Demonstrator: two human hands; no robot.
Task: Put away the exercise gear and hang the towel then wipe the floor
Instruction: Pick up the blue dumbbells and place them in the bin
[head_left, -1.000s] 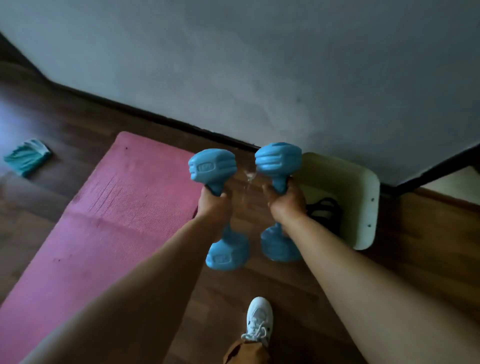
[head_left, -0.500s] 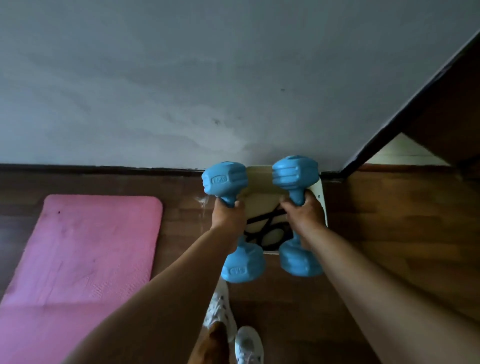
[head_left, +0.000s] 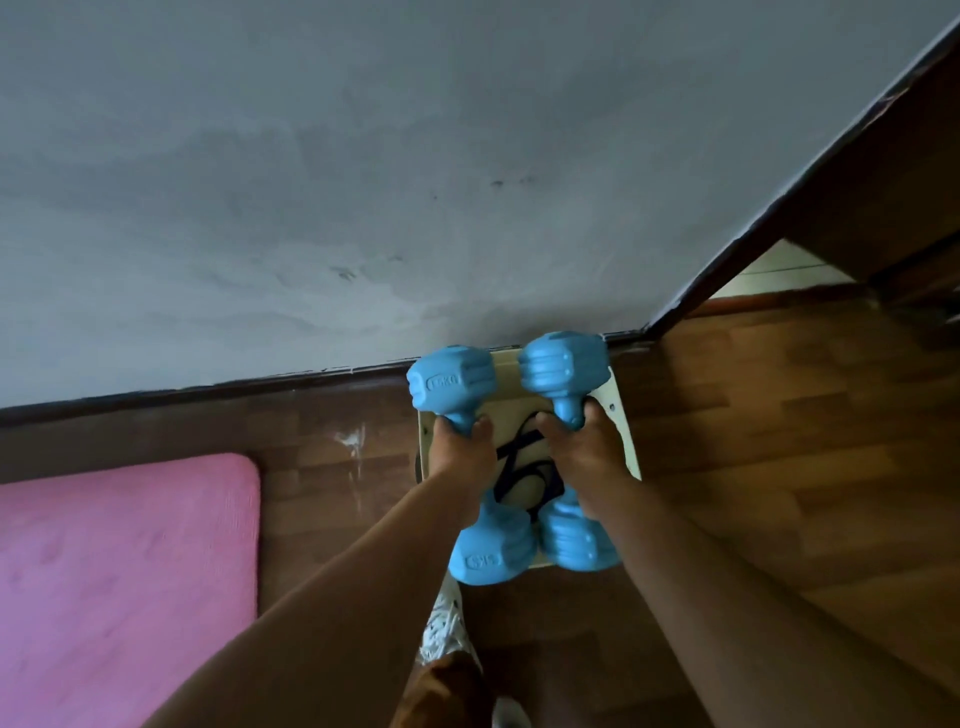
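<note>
Cream bin (head_left: 623, 436) — black bands (head_left: 522, 467), dumbbells (head_left: 452, 384) above

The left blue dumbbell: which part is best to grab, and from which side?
The narrow handle between its two fat heads, as the left hand grips the left blue dumbbell now. Come from the side, fingers wrapping round the bar. The heads are likely too wide to close a hand round, and they should stop the hand sliding off.

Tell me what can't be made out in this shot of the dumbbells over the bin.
Head view only:
- Bin: floor mostly hidden by both dumbbells, left and right, and by both hands, left and right.
- Black straps: partly covered, so what they are is unclear.
- Pink mat: cut off by the left edge.
- Towel: out of frame.
</note>
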